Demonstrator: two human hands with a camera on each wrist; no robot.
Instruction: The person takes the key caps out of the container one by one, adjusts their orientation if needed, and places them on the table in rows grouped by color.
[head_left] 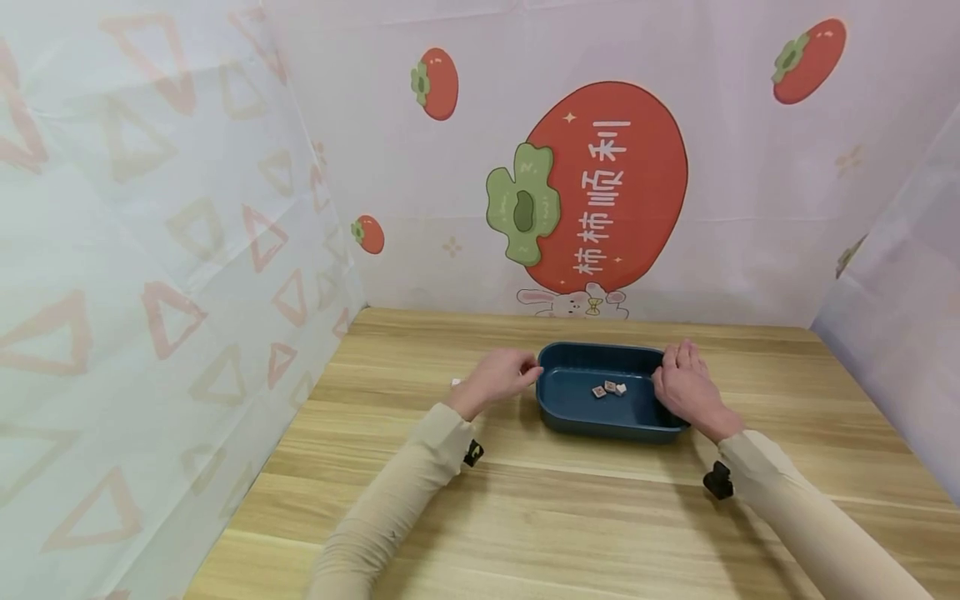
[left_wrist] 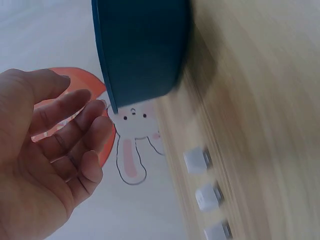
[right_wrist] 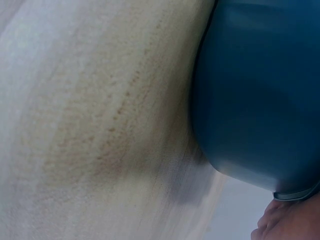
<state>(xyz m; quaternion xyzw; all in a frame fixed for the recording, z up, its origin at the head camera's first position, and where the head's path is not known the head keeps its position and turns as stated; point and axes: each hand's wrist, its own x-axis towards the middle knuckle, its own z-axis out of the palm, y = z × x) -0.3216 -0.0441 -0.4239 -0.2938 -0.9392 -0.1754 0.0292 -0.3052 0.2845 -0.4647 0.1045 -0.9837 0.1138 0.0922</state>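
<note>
A dark blue rectangular tray (head_left: 585, 430) stands on the wooden table, with small blocks (head_left: 611, 387) lying inside, some showing a brown patterned face. My left hand (head_left: 501, 377) is beside its left end, fingers loosely bent and holding nothing. In the left wrist view that left hand (left_wrist: 55, 145) is palm-up to the camera, with the tray's wall (left_wrist: 142, 55) just past the fingertips. At the opposite end my right hand (head_left: 688, 387) grips the rim, thumb side over the inside. The right wrist view shows the tray's outer wall (right_wrist: 260, 100) and part of the right hand (right_wrist: 292, 220) at its rim.
Several small white blocks (left_wrist: 208, 197) sit in a row on the table left of the tray; the head view shows one white block (head_left: 455, 382) by the left wrist. A printed cloth (head_left: 450, 183) hangs behind the table, and another (head_left: 150, 292) along its left side.
</note>
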